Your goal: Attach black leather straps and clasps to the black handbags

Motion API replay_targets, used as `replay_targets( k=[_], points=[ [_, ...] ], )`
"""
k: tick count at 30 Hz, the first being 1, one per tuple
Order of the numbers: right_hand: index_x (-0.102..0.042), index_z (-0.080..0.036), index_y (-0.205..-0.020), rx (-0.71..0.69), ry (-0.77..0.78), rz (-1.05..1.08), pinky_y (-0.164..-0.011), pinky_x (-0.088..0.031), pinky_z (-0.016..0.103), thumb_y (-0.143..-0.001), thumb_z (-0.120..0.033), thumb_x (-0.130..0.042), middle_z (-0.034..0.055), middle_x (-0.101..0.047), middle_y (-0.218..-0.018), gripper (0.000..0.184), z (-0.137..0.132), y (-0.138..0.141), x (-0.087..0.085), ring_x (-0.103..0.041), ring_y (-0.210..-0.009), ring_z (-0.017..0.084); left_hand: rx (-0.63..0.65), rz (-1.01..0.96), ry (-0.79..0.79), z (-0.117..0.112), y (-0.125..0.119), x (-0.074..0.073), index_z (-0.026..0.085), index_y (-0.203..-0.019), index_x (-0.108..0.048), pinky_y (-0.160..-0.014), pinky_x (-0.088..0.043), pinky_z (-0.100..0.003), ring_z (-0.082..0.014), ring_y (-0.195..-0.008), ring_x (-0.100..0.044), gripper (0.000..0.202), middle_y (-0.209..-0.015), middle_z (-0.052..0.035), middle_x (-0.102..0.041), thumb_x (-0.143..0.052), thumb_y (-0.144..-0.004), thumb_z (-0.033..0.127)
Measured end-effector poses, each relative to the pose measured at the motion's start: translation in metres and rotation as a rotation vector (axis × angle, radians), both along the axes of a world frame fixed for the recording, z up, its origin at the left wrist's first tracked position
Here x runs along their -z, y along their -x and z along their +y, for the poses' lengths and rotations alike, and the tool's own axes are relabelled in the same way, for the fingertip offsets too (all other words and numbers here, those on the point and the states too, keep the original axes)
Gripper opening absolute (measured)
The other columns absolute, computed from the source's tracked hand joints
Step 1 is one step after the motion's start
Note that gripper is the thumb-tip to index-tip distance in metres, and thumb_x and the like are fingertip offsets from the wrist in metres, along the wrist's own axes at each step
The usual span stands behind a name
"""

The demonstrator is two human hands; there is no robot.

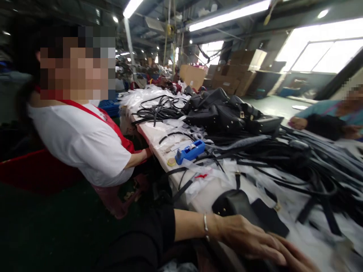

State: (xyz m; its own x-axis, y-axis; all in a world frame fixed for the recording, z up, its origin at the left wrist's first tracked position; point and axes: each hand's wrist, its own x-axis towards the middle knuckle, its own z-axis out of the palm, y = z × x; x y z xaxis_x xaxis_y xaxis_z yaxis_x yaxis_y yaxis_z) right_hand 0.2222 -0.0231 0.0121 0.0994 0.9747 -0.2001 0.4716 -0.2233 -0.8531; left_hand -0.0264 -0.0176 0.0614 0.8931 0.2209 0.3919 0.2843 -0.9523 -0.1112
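Observation:
My left hand [248, 238] reaches in from the lower left, with a black sleeve and a thin bracelet at the wrist. Its fingers lie stretched out and flat, so the hand is open. It rests just in front of a small black leather bag [234, 202] with gold studs, on the near end of the white table [210, 192]. A flat black piece [270, 221] lies beside the bag. Part of my right hand [296, 258] shows at the bottom edge under the left fingertips. Its fingers are cut off, so I cannot say whether they are closed.
A co-worker in a white T-shirt [82, 143] and red apron sits at the table's left side. A blue tape dispenser [190, 151], a heap of black handbags [227, 109] and tangled black straps [300, 162] cover the table. Another person's arm [326, 117] rests at the right. Cardboard boxes [193, 75] stand behind.

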Motion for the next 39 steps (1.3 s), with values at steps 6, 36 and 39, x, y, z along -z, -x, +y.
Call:
replay_targets(
  k=[6, 36, 39],
  points=[
    [-0.076, -0.018, -0.092, 0.102, 0.096, 0.300, -0.065, -0.057, 0.031, -0.063, -0.059, -0.077, 0.0084, -0.075, -0.080, 0.050, -0.015, 0.005, -0.001, -0.067, -0.070, 0.022, -0.181, -0.188, 0.485, -0.041, 0.081, 0.047, 0.018, -0.093, -0.064, -0.081, -0.051, -0.022, -0.0136, -0.088, -0.064, 0.022, -0.099, -0.0051, -0.069, -0.045, -0.086, 0.011],
    [-0.040, -0.033, -0.146, 0.114, -0.162, -0.090, -0.096, -0.053, 0.046, -0.073, -0.041, -0.078, 0.0111, -0.039, -0.151, 0.082, -0.143, -0.037, 0.006, -0.053, -0.125, 0.032, -0.577, -0.626, 1.026, 0.020, 0.053, 0.085, 0.021, -0.145, -0.029, -0.103, -0.046, -0.046, -0.0292, -0.130, -0.046, 0.077, -0.144, -0.0156, -0.042, -0.070, -0.081, 0.031],
    [-0.043, -0.033, -0.144, -0.016, -0.292, -0.381, -0.110, -0.040, 0.050, -0.074, -0.030, -0.075, 0.0075, -0.038, -0.151, 0.077, -0.129, -0.035, 0.002, -0.041, -0.136, 0.031, -0.587, -0.642, 1.084, 0.031, 0.047, 0.088, 0.019, -0.144, -0.032, -0.103, -0.046, -0.045, -0.0284, -0.128, -0.048, 0.074, -0.144, -0.0159, -0.043, -0.069, -0.081, 0.031]
  ],
)
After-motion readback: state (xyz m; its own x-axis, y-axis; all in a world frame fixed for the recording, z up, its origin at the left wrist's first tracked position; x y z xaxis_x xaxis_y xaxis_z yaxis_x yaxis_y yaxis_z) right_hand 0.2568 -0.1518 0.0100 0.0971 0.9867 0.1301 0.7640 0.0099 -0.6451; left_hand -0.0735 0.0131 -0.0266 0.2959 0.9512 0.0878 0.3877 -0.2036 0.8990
